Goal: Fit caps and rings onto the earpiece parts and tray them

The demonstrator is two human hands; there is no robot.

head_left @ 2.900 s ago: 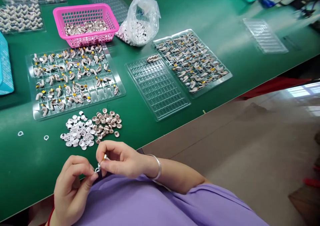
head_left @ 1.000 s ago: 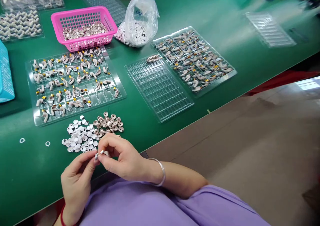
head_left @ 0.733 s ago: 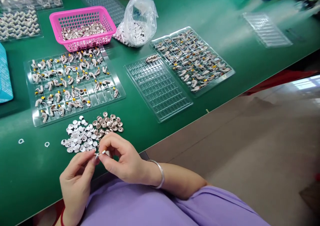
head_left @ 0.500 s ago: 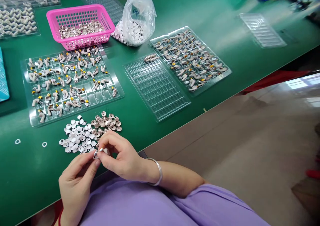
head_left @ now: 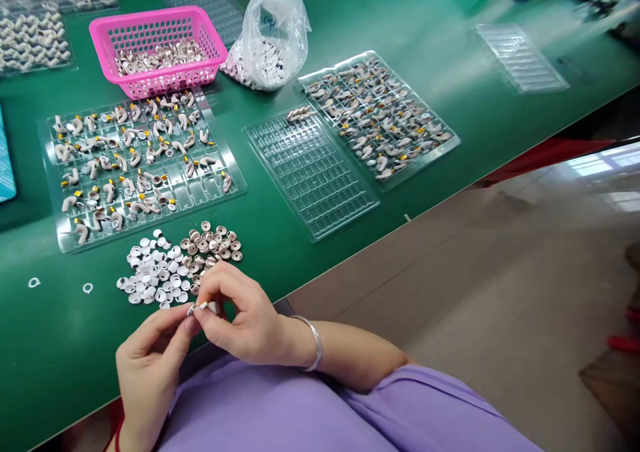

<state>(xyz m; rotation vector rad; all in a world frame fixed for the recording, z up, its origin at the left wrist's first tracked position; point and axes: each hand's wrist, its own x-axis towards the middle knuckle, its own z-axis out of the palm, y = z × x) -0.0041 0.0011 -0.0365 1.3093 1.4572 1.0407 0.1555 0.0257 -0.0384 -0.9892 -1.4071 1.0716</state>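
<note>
My left hand [head_left: 147, 365] and my right hand [head_left: 240, 312] meet at the near edge of the green table [head_left: 300, 265], fingertips pinched together on a tiny silver part [head_left: 196, 307]. Just beyond them lie a heap of small white caps [head_left: 153, 275] and a heap of small tan rings [head_left: 213, 242]. Behind the heaps a clear tray [head_left: 137, 162] holds several tan curved parts with yellow ends. My right wrist wears a silver bangle.
A mostly bare clear tray [head_left: 310, 169] and a filled tray [head_left: 377, 115] lie to the right. At the back stand a pink basket [head_left: 157, 49] of rings and a plastic bag [head_left: 270, 42] of caps. Two loose white rings [head_left: 60, 284] lie far left.
My hands have moved forward from my lap to the table edge beside the heaps, still pinching the small part. In the last second they have hardly shifted.
</note>
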